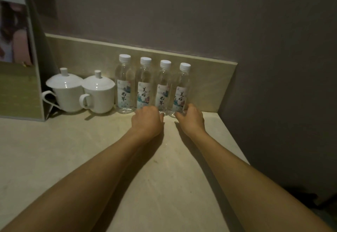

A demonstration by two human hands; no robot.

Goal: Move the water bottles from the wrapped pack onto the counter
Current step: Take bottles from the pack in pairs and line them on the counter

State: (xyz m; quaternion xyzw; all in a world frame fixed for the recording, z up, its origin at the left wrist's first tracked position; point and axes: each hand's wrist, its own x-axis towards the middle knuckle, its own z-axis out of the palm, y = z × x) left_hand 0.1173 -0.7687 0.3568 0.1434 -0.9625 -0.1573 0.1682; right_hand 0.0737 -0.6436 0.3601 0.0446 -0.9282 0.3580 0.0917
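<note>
Pale stone surface point(91, 149), bearing: four upright water bottles point(145, 84) in a row at the back; two lidded white cups point(80, 93); a standing display card point(20, 89).

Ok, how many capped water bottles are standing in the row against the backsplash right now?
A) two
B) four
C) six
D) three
B: four water bottles with white caps stand upright in a row on the counter, to the right of the two lidded cups.
</note>
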